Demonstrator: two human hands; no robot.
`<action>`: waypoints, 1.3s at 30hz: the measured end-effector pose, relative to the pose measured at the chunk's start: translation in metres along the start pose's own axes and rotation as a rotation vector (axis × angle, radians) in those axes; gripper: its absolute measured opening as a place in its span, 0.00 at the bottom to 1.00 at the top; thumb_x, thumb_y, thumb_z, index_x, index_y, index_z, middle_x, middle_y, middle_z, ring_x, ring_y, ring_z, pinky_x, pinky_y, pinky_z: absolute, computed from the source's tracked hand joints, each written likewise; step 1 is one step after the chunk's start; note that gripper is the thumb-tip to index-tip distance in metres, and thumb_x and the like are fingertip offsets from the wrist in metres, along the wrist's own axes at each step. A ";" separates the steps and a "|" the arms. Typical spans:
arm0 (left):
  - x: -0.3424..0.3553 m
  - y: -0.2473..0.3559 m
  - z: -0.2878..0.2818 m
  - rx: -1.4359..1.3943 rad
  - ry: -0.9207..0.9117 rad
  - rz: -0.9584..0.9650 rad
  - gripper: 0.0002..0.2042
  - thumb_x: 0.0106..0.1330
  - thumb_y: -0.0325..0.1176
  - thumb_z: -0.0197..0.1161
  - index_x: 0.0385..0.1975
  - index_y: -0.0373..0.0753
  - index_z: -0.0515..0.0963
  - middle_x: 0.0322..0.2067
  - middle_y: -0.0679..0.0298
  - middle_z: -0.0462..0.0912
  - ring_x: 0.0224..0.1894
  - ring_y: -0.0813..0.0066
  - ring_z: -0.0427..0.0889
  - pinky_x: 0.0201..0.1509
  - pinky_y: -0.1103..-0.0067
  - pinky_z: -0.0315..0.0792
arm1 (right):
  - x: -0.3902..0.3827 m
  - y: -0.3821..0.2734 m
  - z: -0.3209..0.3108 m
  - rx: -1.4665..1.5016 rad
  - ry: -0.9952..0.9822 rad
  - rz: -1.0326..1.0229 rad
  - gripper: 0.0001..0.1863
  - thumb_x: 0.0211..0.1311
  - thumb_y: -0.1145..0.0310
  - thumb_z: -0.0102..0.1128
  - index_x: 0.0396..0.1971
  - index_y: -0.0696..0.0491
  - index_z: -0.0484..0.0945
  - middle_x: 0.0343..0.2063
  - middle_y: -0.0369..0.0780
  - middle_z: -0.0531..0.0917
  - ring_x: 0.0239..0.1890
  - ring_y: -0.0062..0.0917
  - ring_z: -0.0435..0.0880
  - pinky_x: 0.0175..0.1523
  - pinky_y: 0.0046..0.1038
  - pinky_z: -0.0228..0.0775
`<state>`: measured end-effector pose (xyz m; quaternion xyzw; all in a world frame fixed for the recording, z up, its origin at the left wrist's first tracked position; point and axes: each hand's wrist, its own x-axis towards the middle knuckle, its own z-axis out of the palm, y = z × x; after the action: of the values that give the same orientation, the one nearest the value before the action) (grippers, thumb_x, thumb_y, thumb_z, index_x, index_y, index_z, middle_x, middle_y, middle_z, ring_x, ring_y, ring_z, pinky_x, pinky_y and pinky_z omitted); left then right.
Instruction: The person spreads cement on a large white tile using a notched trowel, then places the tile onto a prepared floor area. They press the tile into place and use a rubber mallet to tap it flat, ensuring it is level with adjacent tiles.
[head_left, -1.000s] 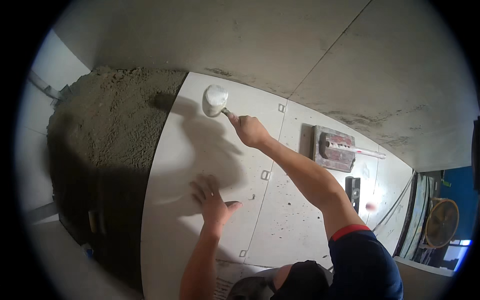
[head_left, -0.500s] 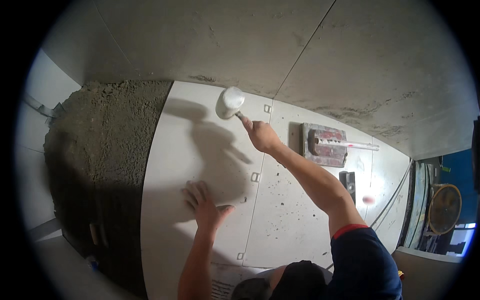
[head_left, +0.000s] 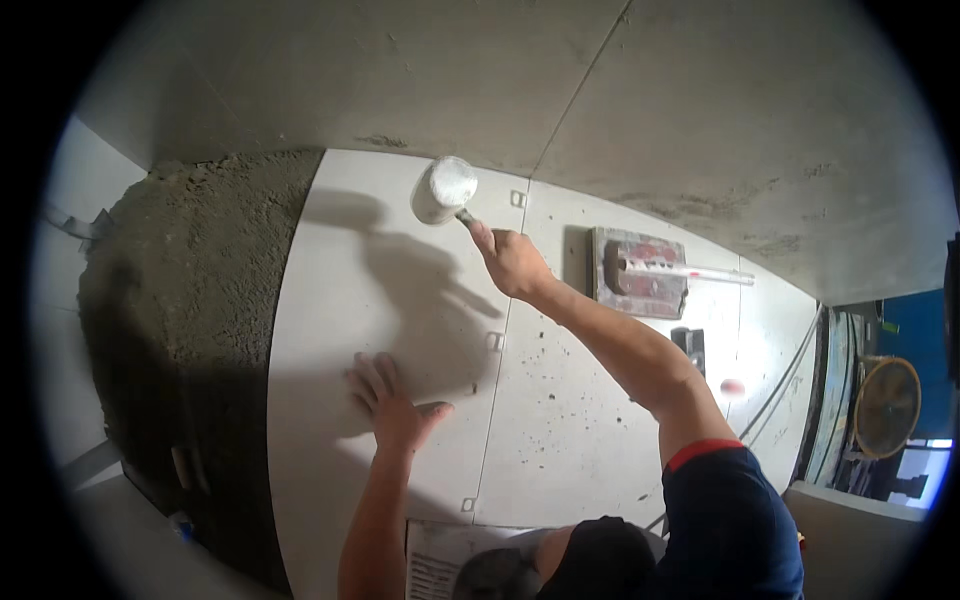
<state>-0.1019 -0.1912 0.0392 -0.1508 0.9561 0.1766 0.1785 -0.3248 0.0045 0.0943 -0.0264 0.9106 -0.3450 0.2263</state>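
My right hand (head_left: 513, 263) is closed around the handle of a white-headed mallet (head_left: 447, 188), with the arm stretched forward. The mallet head is over the far part of a large pale tile (head_left: 330, 300); I cannot tell whether it touches. My left hand (head_left: 400, 412) holds nothing, and its fingers are spread low over the same tile, casting a shadow. Small tile-levelling clips (head_left: 494, 342) sit along the joint on this tile's right side.
Rough grey mortar (head_left: 225, 270) borders the tile on the left. To the right, a flat reddish-grey tool with a white handle (head_left: 640, 275) and a small black block (head_left: 689, 345) lie on the neighbouring tile. A grey wall (head_left: 400, 80) rises at the far side. A round sieve-like object (head_left: 887, 408) stands far right.
The whole view has shifted slightly, so everything appears a little further left. The mallet remains in my right hand over the tile's far part, and my left hand stays spread.
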 end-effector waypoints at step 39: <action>0.001 0.002 -0.004 0.055 -0.060 -0.042 0.66 0.42 0.61 0.76 0.72 0.33 0.38 0.72 0.37 0.34 0.72 0.30 0.26 0.71 0.43 0.32 | 0.018 -0.041 0.040 -0.100 -0.098 -0.185 0.42 0.71 0.36 0.28 0.35 0.62 0.81 0.33 0.57 0.83 0.42 0.53 0.81 0.50 0.45 0.73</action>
<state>-0.1047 -0.1911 0.0424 -0.1606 0.9514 0.1510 0.2150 -0.3281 -0.0555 0.0872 -0.1385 0.9081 -0.3170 0.2359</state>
